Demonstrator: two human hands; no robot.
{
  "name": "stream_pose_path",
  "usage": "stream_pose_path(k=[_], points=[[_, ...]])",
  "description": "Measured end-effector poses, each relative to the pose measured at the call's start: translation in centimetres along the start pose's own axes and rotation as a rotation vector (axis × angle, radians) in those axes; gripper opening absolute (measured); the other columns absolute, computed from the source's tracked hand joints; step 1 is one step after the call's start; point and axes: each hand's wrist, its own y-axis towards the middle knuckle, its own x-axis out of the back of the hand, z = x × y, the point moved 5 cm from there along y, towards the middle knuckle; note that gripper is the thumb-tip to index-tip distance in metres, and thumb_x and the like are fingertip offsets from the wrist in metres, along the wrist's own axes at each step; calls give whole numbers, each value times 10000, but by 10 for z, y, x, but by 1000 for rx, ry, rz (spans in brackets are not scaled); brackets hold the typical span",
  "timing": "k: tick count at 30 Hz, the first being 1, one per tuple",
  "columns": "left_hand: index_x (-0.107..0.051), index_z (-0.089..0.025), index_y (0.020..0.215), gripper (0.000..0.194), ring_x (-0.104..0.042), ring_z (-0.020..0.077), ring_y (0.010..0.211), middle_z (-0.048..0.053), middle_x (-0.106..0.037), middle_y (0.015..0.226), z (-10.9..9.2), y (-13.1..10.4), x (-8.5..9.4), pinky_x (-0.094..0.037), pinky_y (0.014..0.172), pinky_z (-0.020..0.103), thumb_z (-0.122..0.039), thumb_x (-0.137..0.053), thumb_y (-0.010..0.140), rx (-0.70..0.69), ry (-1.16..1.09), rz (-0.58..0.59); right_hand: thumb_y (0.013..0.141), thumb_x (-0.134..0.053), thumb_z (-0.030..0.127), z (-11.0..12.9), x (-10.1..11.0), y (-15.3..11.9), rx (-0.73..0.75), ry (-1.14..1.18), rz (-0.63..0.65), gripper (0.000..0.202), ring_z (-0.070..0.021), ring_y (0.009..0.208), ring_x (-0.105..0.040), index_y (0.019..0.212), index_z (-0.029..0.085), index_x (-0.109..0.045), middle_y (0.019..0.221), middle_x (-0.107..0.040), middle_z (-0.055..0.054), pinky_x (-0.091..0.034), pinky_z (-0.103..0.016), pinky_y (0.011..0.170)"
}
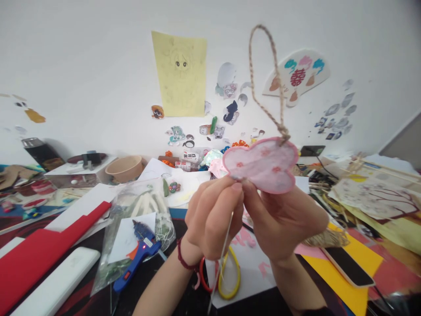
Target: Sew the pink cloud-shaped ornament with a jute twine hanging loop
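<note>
Up in front of the wall, a pink cloud-shaped piece (263, 164) with small red flower marks is held in the air. A twine loop (251, 66) rises from its top edge. My right hand (283, 215) grips the piece from below and behind, thumb on its lower edge. My left hand (213, 215) is pinched at the lower left edge, its fingertips meeting the right thumb. A thin pale strand (223, 250) hangs down from the left fingers. A dark red bracelet circles the left wrist.
Below the hands lie scissors (229, 274) on white paper (253, 289). A blue glue gun (138, 259) rests at the left, near a plastic bag, red card (39, 254) and a white box. A phone (348, 266) lies on yellow paper at the right.
</note>
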Motion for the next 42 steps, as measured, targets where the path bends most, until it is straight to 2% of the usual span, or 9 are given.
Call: stream_pose_path(k=[3, 8, 14, 17, 20, 29, 35, 40, 42], points=[[-651, -138, 983, 124, -729, 172, 764, 79, -725, 854, -1, 0, -3, -603, 611, 280, -63, -641, 886, -16, 7, -11, 797, -724, 124, 2, 0, 2, 17, -26, 11, 134, -146, 515, -538, 803, 251, -682, 614, -620, 35, -461, -322, 448], [-651, -87, 985, 108, -716, 171, 733, 92, -721, 816, -3, -1, -4, -593, 589, 276, -51, -633, 885, -88, 48, -117, 770, -723, 68, 6, -3, 5, 100, -9, -3, 161, -121, 505, -548, 748, 208, -645, 626, -632, 30, -472, -274, 433], [-669, -125, 1033, 147, -710, 159, 749, 80, -747, 884, 2, -2, -2, -599, 590, 281, -73, -636, 899, -78, 82, -61, 749, -739, 49, 6, -3, 4, 109, 34, -25, 184, -136, 523, -577, 766, 218, -670, 698, -698, 24, -483, -286, 435], [-650, -91, 1034, 128, -711, 156, 726, 86, -729, 825, 0, 0, -2, -597, 580, 266, -68, -619, 913, -49, 17, -50, 781, -740, 107, 4, -3, 4, 42, 32, -18, 147, -138, 499, -534, 778, 241, -681, 629, -641, 40, -450, -305, 424], [-642, -107, 1012, 101, -726, 166, 737, 87, -729, 820, -2, 1, -3, -603, 586, 265, -82, -610, 920, -36, 3, -37, 799, -736, 128, 3, -2, 3, 4, -4, -19, 130, -134, 494, -506, 787, 247, -686, 586, -589, 47, -415, -308, 427], [-652, -155, 1011, 123, -729, 154, 748, 50, -728, 820, -2, 4, -1, -613, 622, 258, -89, -634, 909, 2, 7, -1, 791, -756, 147, 2, 0, 1, 9, -3, -12, 123, -127, 487, -481, 777, 239, -676, 581, -570, 49, -382, -310, 429], [-638, -133, 1032, 143, -739, 177, 759, 72, -727, 824, -2, 5, -2, -628, 619, 283, -67, -628, 905, -2, 11, 49, 816, -729, 164, 2, -1, 1, 9, -19, -16, 116, -131, 491, -469, 769, 249, -665, 582, -559, 48, -387, -320, 433], [-633, -92, 934, 59, -735, 168, 742, 73, -701, 793, -3, 2, -3, -620, 622, 266, -55, -602, 901, -104, 37, -54, 816, -734, 154, 3, -3, 1, 22, 0, 2, 113, -124, 520, -500, 789, 242, -668, 613, -593, 51, -416, -303, 453], [-632, -88, 909, 50, -734, 164, 750, 70, -693, 796, -2, 1, -4, -618, 630, 261, -53, -598, 897, -100, 42, -82, 809, -738, 139, 3, -4, 1, 39, 10, 8, 120, -122, 517, -501, 793, 239, -673, 615, -600, 51, -415, -298, 445]])
